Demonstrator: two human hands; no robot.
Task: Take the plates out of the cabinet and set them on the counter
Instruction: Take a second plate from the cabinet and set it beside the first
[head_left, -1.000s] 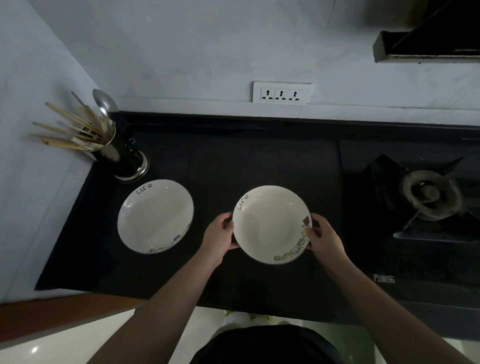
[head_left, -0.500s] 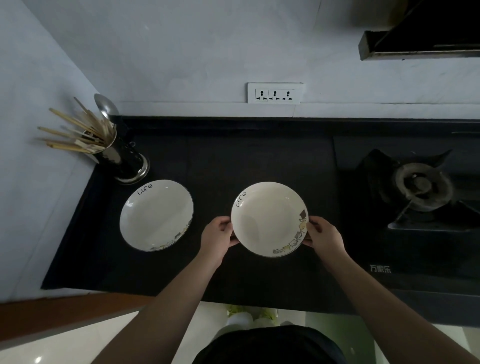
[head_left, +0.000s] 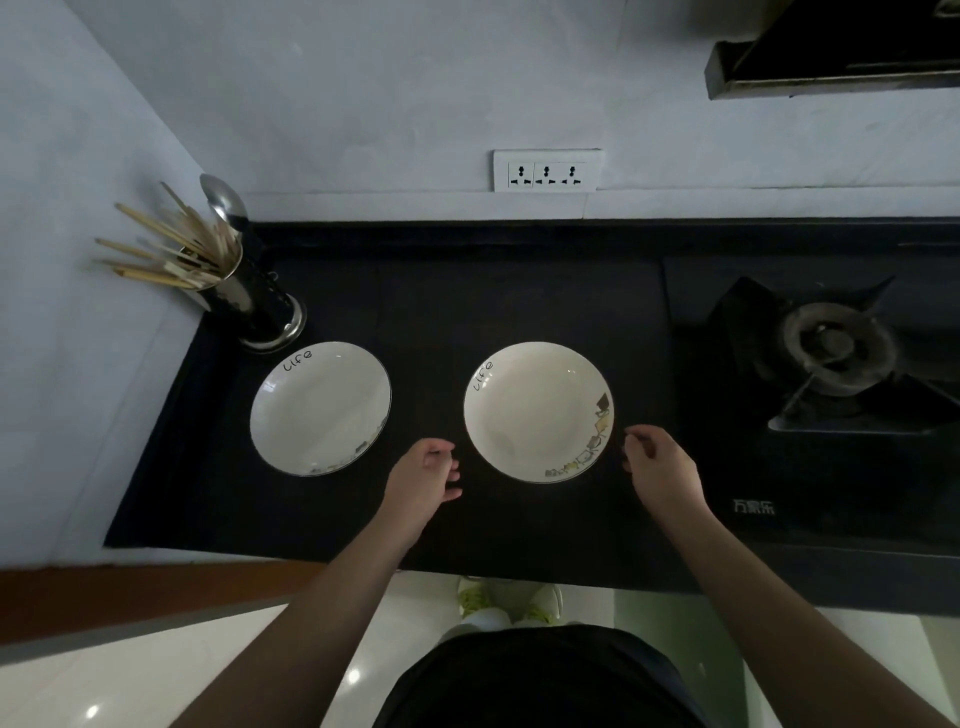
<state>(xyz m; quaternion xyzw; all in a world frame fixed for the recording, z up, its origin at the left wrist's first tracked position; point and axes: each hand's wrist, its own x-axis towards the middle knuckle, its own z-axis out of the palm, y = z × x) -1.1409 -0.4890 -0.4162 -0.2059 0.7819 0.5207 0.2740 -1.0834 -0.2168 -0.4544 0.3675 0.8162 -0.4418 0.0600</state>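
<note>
Fingers are letting go: half a second ago both my hands were pinching the rim of the right plate (head_left: 537, 410), and now my left hand (head_left: 423, 480) and right hand (head_left: 660, 470) are hanging just off its two sides, loosely curled and holding nothing. From the head camera, the only view I am getting, that plate is lying flat on the black counter (head_left: 431, 301) between my hands, no longer touched. The left plate (head_left: 320, 408) is sitting well apart from it, near the utensil holder (head_left: 249, 296) in the corner, where it has been lying all along. The burner (head_left: 831, 343) is staying clear of both, off to the right. I am judging that this plate's placement is finishing, so two plates are now resting on the counter. The cabinet is not showing here, so I cannot tell whether more plates are waiting; if so, I am turning back for the next one.
</note>
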